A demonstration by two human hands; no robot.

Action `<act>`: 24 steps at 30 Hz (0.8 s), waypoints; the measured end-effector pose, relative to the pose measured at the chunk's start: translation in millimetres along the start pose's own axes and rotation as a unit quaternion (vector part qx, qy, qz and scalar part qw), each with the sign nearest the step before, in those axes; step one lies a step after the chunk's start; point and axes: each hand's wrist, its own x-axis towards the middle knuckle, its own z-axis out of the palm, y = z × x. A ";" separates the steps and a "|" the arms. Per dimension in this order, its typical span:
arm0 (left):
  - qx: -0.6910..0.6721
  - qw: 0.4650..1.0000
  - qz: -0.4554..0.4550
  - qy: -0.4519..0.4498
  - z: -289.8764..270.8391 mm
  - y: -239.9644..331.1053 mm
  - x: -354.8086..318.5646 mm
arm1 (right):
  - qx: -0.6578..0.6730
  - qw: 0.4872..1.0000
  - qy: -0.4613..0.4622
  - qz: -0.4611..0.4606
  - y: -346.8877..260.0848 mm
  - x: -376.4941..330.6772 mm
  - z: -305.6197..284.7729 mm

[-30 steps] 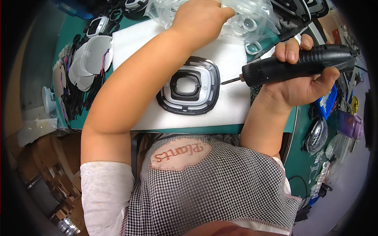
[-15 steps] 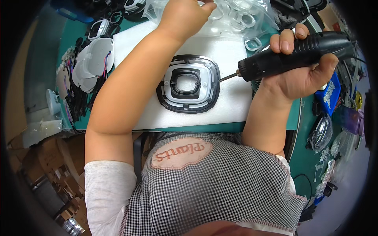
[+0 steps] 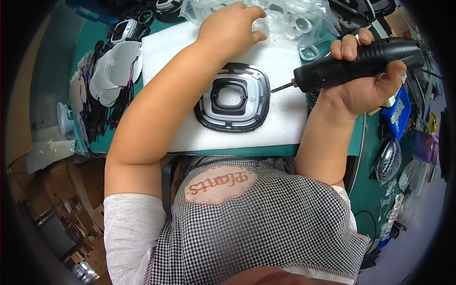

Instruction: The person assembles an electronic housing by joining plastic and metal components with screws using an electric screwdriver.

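My right hand [image 3: 354, 71] is wrapped around a black electric screwdriver [image 3: 356, 64], held above the right side of the white foam sheet [image 3: 185, 137]. Its thin bit points left, with the tip beside the right rim of a rounded-square housing [image 3: 259, 107]. That housing has a black outer rim, a grey-white inner frame and an oval opening. Past it, my left hand [image 3: 232, 29] is at the clear plastic bag [image 3: 320, 23]. A clear plastic piece [image 3: 261, 29] shows between its thumb and forefinger; the other fingers are partly hidden.
White curved shells [image 3: 114, 71] and bundled black wires lie left of the foam. Clear ring-shaped parts [image 3: 308, 52] are at the bag's near edge. On the right are a blue tray [image 3: 398, 114] of small parts and a purple container [image 3: 422, 145]. Cardboard boxes stand lower left.
My left hand has drawn back slightly from the bag, and its thumb and a clear piece have come into sight. The right hand still holds the screwdriver beside the housing.
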 end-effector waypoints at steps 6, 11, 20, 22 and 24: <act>0.069 0.968 -0.143 -0.197 10.2 -20.0 7.0 | 0.007 1.000 0.008 0.013 1.0 -0.5 0.9; -0.359 0.825 -0.408 -0.155 -13.9 -20.9 3.0 | 0.003 1.000 0.002 0.007 1.4 -2.2 9.0; -0.347 0.833 -0.385 -0.195 -69.0 12.8 -46.8 | 0.000 1.000 0.002 0.020 2.7 -1.1 4.1; -0.306 0.863 -0.356 -0.187 -73.1 16.8 -62.5 | -0.008 0.999 -0.002 0.040 -5.0 3.3 -5.6; -0.229 0.898 -0.315 -0.202 -78.0 25.4 -68.7 | -0.009 0.999 0.001 0.043 -7.6 4.4 -7.7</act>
